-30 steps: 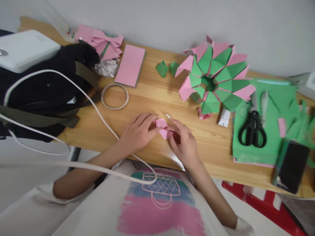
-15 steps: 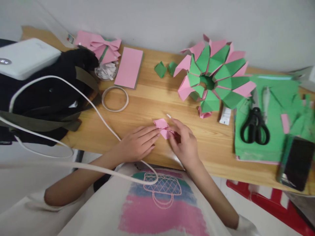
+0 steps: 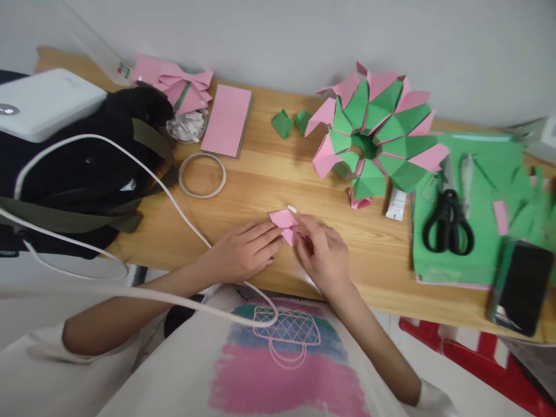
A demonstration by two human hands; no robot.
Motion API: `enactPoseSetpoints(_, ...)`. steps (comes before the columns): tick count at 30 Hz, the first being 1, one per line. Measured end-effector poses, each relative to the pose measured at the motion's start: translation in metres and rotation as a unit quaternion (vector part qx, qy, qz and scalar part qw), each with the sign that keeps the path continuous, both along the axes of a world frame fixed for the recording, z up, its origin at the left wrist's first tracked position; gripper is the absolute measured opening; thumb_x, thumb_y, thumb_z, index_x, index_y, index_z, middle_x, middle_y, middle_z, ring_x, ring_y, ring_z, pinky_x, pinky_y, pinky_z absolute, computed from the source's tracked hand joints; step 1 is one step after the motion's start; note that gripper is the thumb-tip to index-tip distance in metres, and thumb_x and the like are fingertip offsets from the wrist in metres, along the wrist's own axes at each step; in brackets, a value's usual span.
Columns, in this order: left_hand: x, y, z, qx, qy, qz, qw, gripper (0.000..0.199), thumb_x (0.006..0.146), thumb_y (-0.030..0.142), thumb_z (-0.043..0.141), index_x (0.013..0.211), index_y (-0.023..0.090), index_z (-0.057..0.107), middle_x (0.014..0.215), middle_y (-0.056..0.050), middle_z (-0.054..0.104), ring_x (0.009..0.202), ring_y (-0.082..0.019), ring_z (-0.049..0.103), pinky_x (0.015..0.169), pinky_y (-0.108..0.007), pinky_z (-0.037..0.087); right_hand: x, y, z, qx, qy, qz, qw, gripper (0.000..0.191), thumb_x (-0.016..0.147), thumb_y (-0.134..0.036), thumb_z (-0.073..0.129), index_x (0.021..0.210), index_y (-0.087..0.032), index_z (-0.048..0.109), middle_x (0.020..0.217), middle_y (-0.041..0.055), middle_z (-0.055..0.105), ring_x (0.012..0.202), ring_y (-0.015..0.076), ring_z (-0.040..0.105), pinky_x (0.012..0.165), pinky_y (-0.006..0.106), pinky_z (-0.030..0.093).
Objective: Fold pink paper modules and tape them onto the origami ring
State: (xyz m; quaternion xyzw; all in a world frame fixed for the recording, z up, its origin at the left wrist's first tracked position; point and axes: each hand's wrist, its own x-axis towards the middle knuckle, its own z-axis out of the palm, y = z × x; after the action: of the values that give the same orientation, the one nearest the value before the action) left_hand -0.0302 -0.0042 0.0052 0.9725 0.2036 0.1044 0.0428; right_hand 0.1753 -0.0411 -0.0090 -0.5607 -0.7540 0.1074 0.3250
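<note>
A small folded pink paper piece [image 3: 283, 219] is between my two hands, just above the table's front edge. My left hand [image 3: 249, 252] holds its left side with long, nearly straight fingers laid together; the thumb is out of sight. On the right side, the bent fingers and thumb of my right hand [image 3: 324, 249] pinch the paper. A small white tip [image 3: 292, 209] shows at the right fingertips; I cannot make out what it is. Beyond my right hand stands a ring-shaped folded paper model [image 3: 393, 119] in green and pink.
Black scissors [image 3: 449, 223] and a phone [image 3: 520, 288] lie right, by green paper [image 3: 460, 267]. A white tube [image 3: 396, 204], tape ring [image 3: 202, 196], pink paper stack [image 3: 226, 120] and green folded pieces [image 3: 282, 123] are around. A white cable [image 3: 174, 204] crosses left, near a black bag [image 3: 65, 174].
My right hand's fingers have curled in closer around the pink paper. The white tip has moved slightly left and down. My left hand stays nearly in place on the paper.
</note>
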Motion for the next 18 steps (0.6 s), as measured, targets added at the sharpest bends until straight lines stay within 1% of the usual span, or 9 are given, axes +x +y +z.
enactPoseSetpoints(4, 0.0010, -0.0004, 0.0003, -0.026, 0.000, 0.005, 1.000, 0.034, 0.093, 0.024, 0.048, 0.122, 0.008, 0.057, 0.126, -0.015, 0.062, 0.122, -0.027, 0.054, 0.101, -0.041, 0.044, 0.0028, -0.0003, 0.0014, -0.005, 0.019, 0.007, 1.000, 0.050, 0.087, -0.014, 0.054, 0.134, -0.027, 0.041, 0.092, 0.0017, 0.075, 0.082, 0.0204, 0.068, 0.072, 0.035, 0.053)
enactPoseSetpoints(7, 0.0017, -0.0016, 0.0002, -0.044, -0.010, 0.024, 0.999, 0.039, 0.093, 0.026, 0.048, 0.126, 0.007, 0.053, 0.127, -0.016, 0.061, 0.124, -0.026, 0.052, 0.102, -0.039, 0.042, 0.0045, -0.0011, 0.0037, -0.042, 0.077, 0.011, 0.996, 0.053, 0.086, -0.013, 0.055, 0.134, -0.029, 0.039, 0.095, -0.0001, 0.075, 0.088, 0.0185, 0.068, 0.078, 0.035, 0.053)
enactPoseSetpoints(9, 0.0018, -0.0023, -0.0002, -0.039, -0.012, 0.034, 0.999, 0.040, 0.093, 0.027, 0.048, 0.128, 0.007, 0.052, 0.128, -0.016, 0.061, 0.124, -0.026, 0.051, 0.103, -0.039, 0.041, 0.0051, -0.0020, 0.0052, -0.081, 0.131, 0.014, 0.988, 0.052, 0.085, -0.013, 0.056, 0.132, -0.030, 0.041, 0.098, -0.0003, 0.074, 0.092, 0.0171, 0.068, 0.081, 0.034, 0.053)
enactPoseSetpoints(12, 0.0022, -0.0025, -0.0004, -0.031, -0.013, 0.037, 0.999, 0.036, 0.094, 0.027, 0.047, 0.124, 0.008, 0.054, 0.127, -0.014, 0.062, 0.122, -0.026, 0.053, 0.100, -0.038, 0.042, 0.0054, -0.0040, 0.0064, -0.128, 0.186, 0.015, 0.974, 0.049, 0.085, -0.013, 0.056, 0.130, -0.029, 0.043, 0.098, 0.0006, 0.072, 0.093, 0.0166, 0.067, 0.083, 0.035, 0.053)
enactPoseSetpoints(16, 0.0039, -0.0012, 0.0003, -0.040, -0.017, 0.037, 0.998, 0.031, 0.094, 0.026, 0.047, 0.118, 0.010, 0.058, 0.125, -0.013, 0.063, 0.121, -0.025, 0.054, 0.099, -0.038, 0.043, 0.0060, -0.0070, 0.0068, -0.165, 0.217, 0.013, 0.962, 0.046, 0.085, -0.015, 0.057, 0.127, -0.028, 0.045, 0.099, 0.0024, 0.071, 0.094, 0.0173, 0.067, 0.085, 0.038, 0.053)
enactPoseSetpoints(18, 0.0047, -0.0005, 0.0006, -0.043, -0.019, 0.041, 0.998, 0.031, 0.094, 0.025, 0.047, 0.119, 0.011, 0.058, 0.126, -0.013, 0.063, 0.120, -0.025, 0.054, 0.098, -0.038, 0.043, 0.0064, -0.0078, 0.0076, -0.174, 0.226, 0.002, 0.958, 0.039, 0.084, -0.016, 0.058, 0.121, -0.027, 0.050, 0.100, 0.0023, 0.071, 0.095, 0.0172, 0.066, 0.086, 0.037, 0.052)
